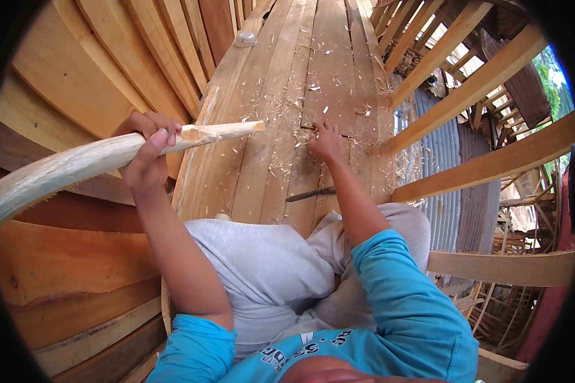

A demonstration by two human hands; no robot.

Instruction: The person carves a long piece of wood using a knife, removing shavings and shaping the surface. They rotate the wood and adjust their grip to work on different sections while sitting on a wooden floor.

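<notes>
My left hand point(148, 143) is closed around a pale, peeled wooden pole point(77, 165) near its cut end. The pole curves in from the left edge and narrows to a whittled, flat-faced tip pointing right. Out ahead, my right hand point(326, 140) reaches down to the plank floor point(255, 172), its fingers apart and touching the boards among wood shavings point(281, 159). A thin dark blade point(308, 194) lies on the planks by my right forearm, its other end hidden behind the arm.
Upright timber ribs and planks point(70, 64) line the left side. Along the right, slanting wooden ribs point(466, 171) leave open gaps over corrugated metal sheets point(440, 198) and stacked wood. A small clear, rounded object point(245, 40) sits far ahead by the left wall.
</notes>
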